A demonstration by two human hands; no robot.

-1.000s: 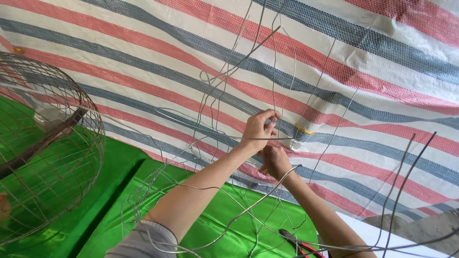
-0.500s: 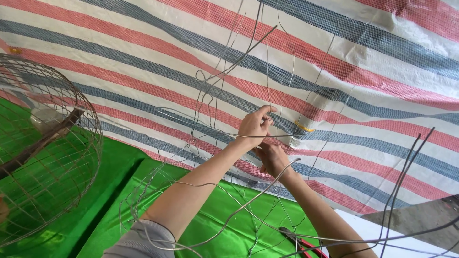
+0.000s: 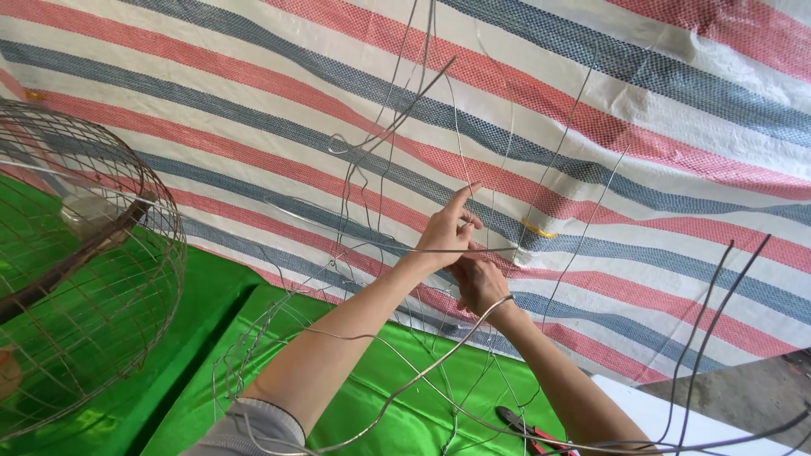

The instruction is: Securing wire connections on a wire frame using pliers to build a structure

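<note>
Near the middle of the frame your left hand (image 3: 448,230) pinches a thin horizontal wire (image 3: 498,249), thumb and curled fingers closed on it while the forefinger points up and to the right. That wire runs out to the right from your fingers and belongs to the loose wire frame (image 3: 372,160), whose thin strands rise to the top edge and loop down toward the bottom centre. Just below and touching the left hand, your right hand (image 3: 480,283) curls its fingers around the same cluster of strands; the grip looks closed, though exactly which strand it has hold of cannot be told. A thicker wire crosses your right wrist. Behind both hands hangs a striped tarp (image 3: 634,110) in red, blue and white bands. At the left edge stands a rounded wire cage (image 3: 93,287), well apart from your hands, over a green sheet (image 3: 397,397) that fills the lower left. At the bottom, just right of centre, red-handled pliers (image 3: 528,429) lie near your right forearm
</note>
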